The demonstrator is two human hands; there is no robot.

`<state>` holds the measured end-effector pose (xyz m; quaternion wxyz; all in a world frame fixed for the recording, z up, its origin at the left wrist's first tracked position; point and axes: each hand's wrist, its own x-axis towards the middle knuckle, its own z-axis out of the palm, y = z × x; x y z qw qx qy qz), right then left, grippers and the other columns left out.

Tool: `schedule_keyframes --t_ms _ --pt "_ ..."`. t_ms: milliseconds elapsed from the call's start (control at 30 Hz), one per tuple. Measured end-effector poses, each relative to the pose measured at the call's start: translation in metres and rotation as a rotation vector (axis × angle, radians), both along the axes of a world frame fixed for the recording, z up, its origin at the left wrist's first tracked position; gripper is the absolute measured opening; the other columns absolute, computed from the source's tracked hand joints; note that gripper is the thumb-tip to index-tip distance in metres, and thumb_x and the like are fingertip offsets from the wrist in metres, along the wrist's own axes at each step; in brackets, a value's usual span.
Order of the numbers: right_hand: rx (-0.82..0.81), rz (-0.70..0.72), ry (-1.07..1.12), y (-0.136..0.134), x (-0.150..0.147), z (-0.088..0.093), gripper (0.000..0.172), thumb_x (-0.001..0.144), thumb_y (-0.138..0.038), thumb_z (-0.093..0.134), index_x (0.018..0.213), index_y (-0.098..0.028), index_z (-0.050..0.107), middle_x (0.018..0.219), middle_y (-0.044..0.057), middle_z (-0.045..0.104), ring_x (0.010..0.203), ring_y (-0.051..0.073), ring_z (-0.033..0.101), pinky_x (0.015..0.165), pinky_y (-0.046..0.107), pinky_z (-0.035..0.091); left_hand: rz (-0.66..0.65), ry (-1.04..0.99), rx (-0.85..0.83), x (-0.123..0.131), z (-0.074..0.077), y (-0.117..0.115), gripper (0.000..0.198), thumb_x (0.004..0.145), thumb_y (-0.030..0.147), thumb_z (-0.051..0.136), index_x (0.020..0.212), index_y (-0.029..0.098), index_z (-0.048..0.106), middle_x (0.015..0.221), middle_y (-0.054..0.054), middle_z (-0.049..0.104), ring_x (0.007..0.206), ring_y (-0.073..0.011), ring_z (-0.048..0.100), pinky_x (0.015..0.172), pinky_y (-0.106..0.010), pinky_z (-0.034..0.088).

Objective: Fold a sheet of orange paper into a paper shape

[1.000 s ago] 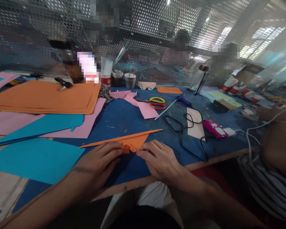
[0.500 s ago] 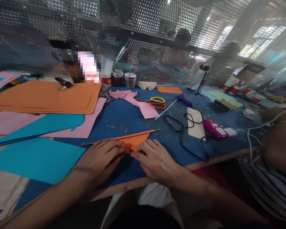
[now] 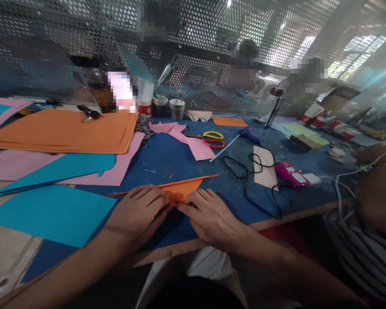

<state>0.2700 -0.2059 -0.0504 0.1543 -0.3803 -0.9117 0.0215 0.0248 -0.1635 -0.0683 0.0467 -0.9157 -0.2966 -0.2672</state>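
Note:
A folded piece of orange paper (image 3: 183, 186) lies on the blue table top (image 3: 167, 159) just in front of me, one long thin edge pointing right. My left hand (image 3: 138, 214) and my right hand (image 3: 209, 216) meet over its near corner. The fingertips of both hands pinch and press the crumpled fold between them, and most of that fold is hidden under the fingers.
Stacked orange sheets (image 3: 67, 131), pink paper (image 3: 196, 146) and blue sheets (image 3: 51, 212) lie to the left. Scissors (image 3: 212, 139), a glue gun (image 3: 249, 136), a black cable (image 3: 254, 180) and a pink device (image 3: 291, 174) sit to the right. Another person's arm (image 3: 376, 193) is at far right. Mesh screen behind.
Both hands have drawn closer together over the paper's near corner. More of the orange paper is covered than before. The paper itself has hardly shifted.

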Motion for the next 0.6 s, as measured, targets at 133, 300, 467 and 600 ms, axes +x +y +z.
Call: schedule_keyframes --t_ms 133,300,467,600 --pt "-0.012 0.013 0.008 0.000 0.000 0.000 0.031 0.103 -0.010 0.047 0.123 -0.017 0.070 0.105 0.008 0.066 0.095 0.023 0.055 0.085 0.039 0.047 0.036 0.017 -0.041 0.002 -0.001 -0.002 0.017 0.106 0.030 0.056 0.097 0.019 0.066 0.096 -0.006 0.075 0.095 -0.0267 0.072 0.086 -0.044 0.056" --pt "-0.016 0.012 0.025 0.001 0.001 -0.002 0.033 0.102 -0.009 0.048 0.126 -0.018 0.068 0.108 0.008 0.066 0.098 0.023 0.055 0.087 0.039 0.047 0.081 0.031 -0.034 0.005 -0.004 -0.003 0.018 0.107 0.027 0.053 0.097 0.019 0.065 0.097 -0.006 0.075 0.095 -0.0266 0.071 0.089 -0.047 0.057" --pt "-0.043 -0.017 0.143 0.003 0.002 -0.003 0.032 0.101 -0.009 0.050 0.126 -0.018 0.068 0.111 0.009 0.066 0.103 0.023 0.058 0.092 0.039 0.049 0.098 0.021 -0.016 0.009 -0.003 -0.005 0.021 0.107 0.026 0.050 0.095 0.019 0.066 0.095 -0.006 0.075 0.093 -0.0255 0.071 0.099 -0.051 0.056" --pt "-0.096 -0.073 0.277 0.013 -0.003 0.001 0.019 0.105 -0.017 0.053 0.114 -0.019 0.070 0.109 0.008 0.068 0.106 0.022 0.061 0.097 0.039 0.050 0.158 0.022 -0.065 0.011 0.000 -0.008 0.019 0.104 0.022 0.051 0.094 0.020 0.067 0.095 -0.006 0.074 0.091 -0.0257 0.070 0.097 -0.051 0.057"
